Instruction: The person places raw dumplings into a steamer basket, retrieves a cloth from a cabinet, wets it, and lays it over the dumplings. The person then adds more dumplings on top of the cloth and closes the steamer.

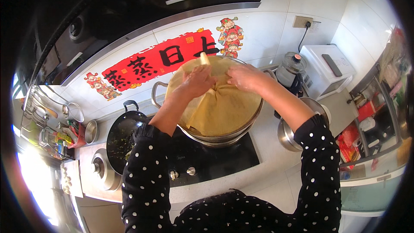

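Observation:
A wide metal steamer pot (223,143) stands on the black cooktop (223,168), with a looped side handle (156,94) showing at its left. Over its top lies a yellow-tan woven steamer cloth (223,113). Creases in the cloth run together near the middle, and one light folded corner sticks up at the far side. My left hand (199,79) has hold of the cloth beside these creases. On the right part of the cloth, my right hand (244,77) rests with bent fingers; its fingertips are partly hidden, so its grip is unclear. What lies under the cloth cannot be seen.
Left of the pot sits a black wok (116,136) with green scraps in it, near a lidded metal pot (105,171). To the right are a glass kettle (289,68), a white appliance (323,68) and metal pots (286,136). A dark range hood (136,16) hangs above.

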Tool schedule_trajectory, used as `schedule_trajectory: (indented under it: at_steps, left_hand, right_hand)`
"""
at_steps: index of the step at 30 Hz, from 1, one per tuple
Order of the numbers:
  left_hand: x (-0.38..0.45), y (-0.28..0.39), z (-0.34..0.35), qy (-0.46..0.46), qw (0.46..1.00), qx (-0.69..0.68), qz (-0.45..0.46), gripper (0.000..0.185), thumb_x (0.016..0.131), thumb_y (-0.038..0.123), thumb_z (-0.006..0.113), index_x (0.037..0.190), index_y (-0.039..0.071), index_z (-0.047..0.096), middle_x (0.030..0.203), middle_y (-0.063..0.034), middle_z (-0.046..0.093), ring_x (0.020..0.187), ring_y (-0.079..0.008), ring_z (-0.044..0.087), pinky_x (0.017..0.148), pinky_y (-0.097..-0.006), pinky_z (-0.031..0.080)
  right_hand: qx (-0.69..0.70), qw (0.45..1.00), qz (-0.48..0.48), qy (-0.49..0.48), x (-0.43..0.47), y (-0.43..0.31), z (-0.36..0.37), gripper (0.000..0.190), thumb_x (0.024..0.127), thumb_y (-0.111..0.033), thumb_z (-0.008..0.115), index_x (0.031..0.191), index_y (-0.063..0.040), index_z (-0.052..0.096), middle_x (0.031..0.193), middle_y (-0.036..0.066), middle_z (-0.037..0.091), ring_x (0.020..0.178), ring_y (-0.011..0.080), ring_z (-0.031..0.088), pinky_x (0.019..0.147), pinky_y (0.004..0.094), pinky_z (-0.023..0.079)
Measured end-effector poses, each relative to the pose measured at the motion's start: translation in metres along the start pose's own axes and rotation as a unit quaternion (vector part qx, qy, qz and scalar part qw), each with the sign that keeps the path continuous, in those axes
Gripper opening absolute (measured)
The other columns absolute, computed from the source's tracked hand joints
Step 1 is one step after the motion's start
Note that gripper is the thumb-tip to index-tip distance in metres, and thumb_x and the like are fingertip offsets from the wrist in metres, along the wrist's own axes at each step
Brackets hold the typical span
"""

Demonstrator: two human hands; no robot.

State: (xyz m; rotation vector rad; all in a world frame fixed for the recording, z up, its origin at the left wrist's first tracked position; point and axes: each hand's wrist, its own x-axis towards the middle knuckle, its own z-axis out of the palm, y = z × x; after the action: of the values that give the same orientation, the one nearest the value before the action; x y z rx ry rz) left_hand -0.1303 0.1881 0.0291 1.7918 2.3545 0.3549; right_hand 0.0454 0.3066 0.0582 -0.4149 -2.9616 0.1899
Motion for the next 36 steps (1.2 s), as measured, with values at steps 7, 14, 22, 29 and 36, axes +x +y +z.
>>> schedule_trajectory:
  at_steps: [7,14,22,29,36]
  left_hand:
    - [-0.001,0.007,-0.008,0.027,0.990,-0.125,0.054,0.050,0.093,0.030,0.052,0.137,0.008,0.045,0.121,-0.0182,0.060,0.112,-0.0307,0.058,0.096,-0.0388,0.044]
    - [-0.028,-0.029,-0.024,0.162,0.969,-0.106,0.155,0.034,0.091,0.015,0.057,0.124,0.007,0.059,0.113,-0.0176,0.064,0.100,-0.0319,0.064,0.089,-0.0378,0.049]
    - [-0.042,-0.026,-0.025,0.173,0.971,0.004,0.165,0.032,0.094,0.027,0.051,0.117,0.006,0.060,0.109,-0.0150,0.061,0.104,-0.0333,0.058,0.089,-0.0423,0.046]
    - [-0.023,-0.007,-0.025,0.033,0.999,0.028,0.021,0.045,0.097,0.041,0.045,0.122,0.005,0.056,0.117,-0.0164,0.059,0.110,-0.0336,0.057,0.092,-0.0454,0.045]
    - [-0.021,-0.003,-0.019,0.013,0.993,0.112,-0.044,0.057,0.093,0.053,0.045,0.122,0.005,0.057,0.125,-0.0143,0.056,0.119,-0.0288,0.053,0.099,-0.0432,0.042]
  right_hand:
    - [-0.043,0.983,0.093,-0.151,0.004,0.001,-0.016,0.029,0.091,-0.025,0.057,0.106,0.000,0.061,0.111,0.016,0.062,0.107,0.0327,0.058,0.093,0.0447,0.044]
    - [0.027,0.996,0.014,-0.081,0.020,0.006,0.003,0.031,0.092,-0.026,0.056,0.112,-0.002,0.057,0.113,0.018,0.061,0.107,0.0339,0.058,0.090,0.0452,0.046]
    - [0.038,0.999,-0.033,0.001,0.031,0.011,-0.002,0.033,0.091,-0.026,0.056,0.113,-0.001,0.055,0.119,0.015,0.056,0.112,0.0342,0.055,0.092,0.0444,0.045]
    - [-0.039,0.989,0.020,-0.142,0.043,0.003,0.008,0.056,0.093,-0.034,0.053,0.141,-0.009,0.039,0.148,0.012,0.037,0.133,0.0287,0.040,0.104,0.0415,0.039]
    - [-0.044,0.987,0.062,-0.139,0.029,0.002,0.013,0.059,0.095,-0.037,0.050,0.145,-0.009,0.034,0.155,0.008,0.025,0.140,0.0240,0.029,0.108,0.0463,0.034]
